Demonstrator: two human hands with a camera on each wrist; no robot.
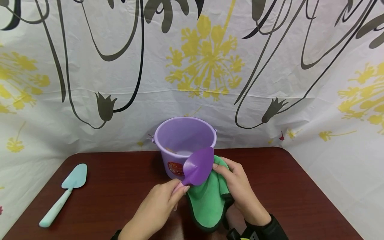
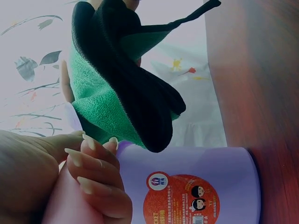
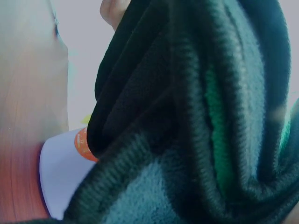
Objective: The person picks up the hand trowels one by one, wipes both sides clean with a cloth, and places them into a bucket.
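Note:
My left hand (image 1: pixel 159 203) grips the pink handle (image 2: pixel 74 200) of a purple toy shovel (image 1: pixel 200 166), its blade tilted up in front of the bucket. In my right hand (image 1: pixel 240 186) is a green cloth (image 1: pixel 208 203) with black edging, pinched near the top between thumb and fingers. The cloth hangs down in folds, and its upper part lies right behind the blade's tip. A purple bucket (image 1: pixel 168 160) with a red label stands just beyond both hands. Dark edging of the cloth (image 3: pixel 196 116) fills most of the right wrist view, hiding the right fingers.
A light blue trowel (image 1: pixel 67 186) lies on the left of the dark wooden table (image 1: pixel 120 173). Behind the table's back edge hangs a white curtain (image 1: pixel 192 106) with yellow and grey flower prints, close behind the bucket.

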